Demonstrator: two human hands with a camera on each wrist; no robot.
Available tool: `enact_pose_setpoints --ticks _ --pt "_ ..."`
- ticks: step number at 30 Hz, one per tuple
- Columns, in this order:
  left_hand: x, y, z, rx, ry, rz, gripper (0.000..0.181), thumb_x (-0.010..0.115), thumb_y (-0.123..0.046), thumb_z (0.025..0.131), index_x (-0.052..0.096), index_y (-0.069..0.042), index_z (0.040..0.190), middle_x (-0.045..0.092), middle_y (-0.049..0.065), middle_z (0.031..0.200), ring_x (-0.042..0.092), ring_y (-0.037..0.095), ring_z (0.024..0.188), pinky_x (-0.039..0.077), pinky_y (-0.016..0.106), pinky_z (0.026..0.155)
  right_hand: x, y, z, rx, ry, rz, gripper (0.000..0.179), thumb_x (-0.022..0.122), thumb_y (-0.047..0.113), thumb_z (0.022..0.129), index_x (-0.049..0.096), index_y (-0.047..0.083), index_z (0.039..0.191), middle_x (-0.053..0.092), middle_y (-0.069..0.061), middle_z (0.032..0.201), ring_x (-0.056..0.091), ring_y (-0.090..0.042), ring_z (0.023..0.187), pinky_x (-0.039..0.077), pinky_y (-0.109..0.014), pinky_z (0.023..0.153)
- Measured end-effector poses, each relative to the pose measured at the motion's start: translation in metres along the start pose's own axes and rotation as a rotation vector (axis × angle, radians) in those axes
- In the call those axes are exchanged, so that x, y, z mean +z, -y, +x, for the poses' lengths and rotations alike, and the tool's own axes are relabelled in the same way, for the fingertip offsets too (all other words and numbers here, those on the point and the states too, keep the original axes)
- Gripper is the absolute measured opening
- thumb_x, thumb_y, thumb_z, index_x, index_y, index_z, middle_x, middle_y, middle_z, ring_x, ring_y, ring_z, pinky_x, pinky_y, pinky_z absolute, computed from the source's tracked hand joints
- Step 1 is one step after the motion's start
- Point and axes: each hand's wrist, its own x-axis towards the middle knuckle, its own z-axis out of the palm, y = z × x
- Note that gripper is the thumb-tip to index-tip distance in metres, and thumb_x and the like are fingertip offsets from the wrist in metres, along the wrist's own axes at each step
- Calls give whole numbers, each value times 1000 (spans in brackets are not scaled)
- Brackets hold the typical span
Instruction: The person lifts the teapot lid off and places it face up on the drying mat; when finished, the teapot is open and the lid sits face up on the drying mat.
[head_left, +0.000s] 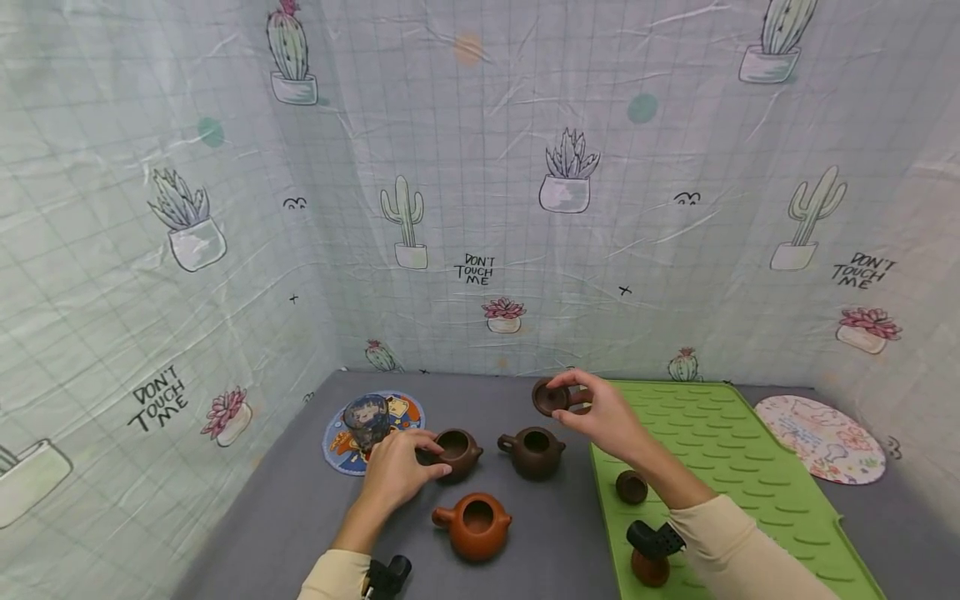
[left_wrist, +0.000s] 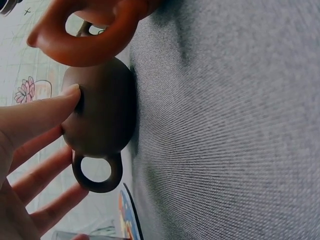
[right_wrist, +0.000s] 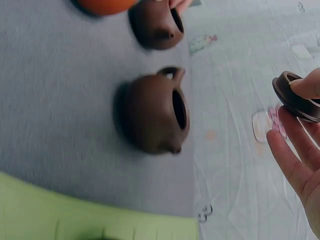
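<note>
My left hand [head_left: 401,468] holds a dark brown teapot [head_left: 462,467] that stands lidless on the table; in the left wrist view the thumb presses its side and the other fingers are behind it. Raised at the back, my right hand [head_left: 606,417] pinches a dark brown teapot lid [head_left: 552,398] between thumb and fingers, its underside towards the head view. Below this lid, a second brown teapot [head_left: 536,467] stands with its top uncovered and handle to the left. An orange-red teapot [head_left: 480,546], also lidless, sits nearer the front.
On the green mat [head_left: 690,442] at right lie a dark brown lid [head_left: 632,487] and a reddish-brown lid [head_left: 649,572], partly hidden by the wrist camera. A clear glass [head_left: 366,421] stands on a colourful round mat [head_left: 339,452]. A pink patterned mat [head_left: 825,442] lies far right.
</note>
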Motion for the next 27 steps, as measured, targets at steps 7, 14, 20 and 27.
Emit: enact_pose_setpoints --ticks 7,14,20,27 --pt "1 -1 1 -11 0 -2 20 92 -34 72 83 -25 86 77 -3 119 69 30 116 48 61 99 -29 -15 -10 -19 -10 -13 33 73 6 92 66 9 124 64 -19 128 73 -29 102 57 -26 68" --pt "1 1 1 -10 5 9 20 93 -35 71 83 -25 87 77 -2 119 69 30 115 48 61 101 -49 -30 -21 -6 -33 -79 32 73 5 92 66 8 123 64 -20 127 74 -30 101 58 -25 67" --pt "-1 0 4 -7 17 19 20 92 -35 71 83 -26 86 77 -2 120 69 30 116 47 61 101 -58 -43 -29 34 -54 -142 32 74 5 91 66 9 122 65 -19 127 74 -29 99 56 -26 64" --pt "-3 -1 5 -16 27 22 20 93 -35 71 83 -26 86 77 -3 120 69 30 115 48 61 100 -63 -57 -38 41 -52 -156 32 74 2 90 66 5 121 66 -22 124 75 -31 97 59 -23 68"
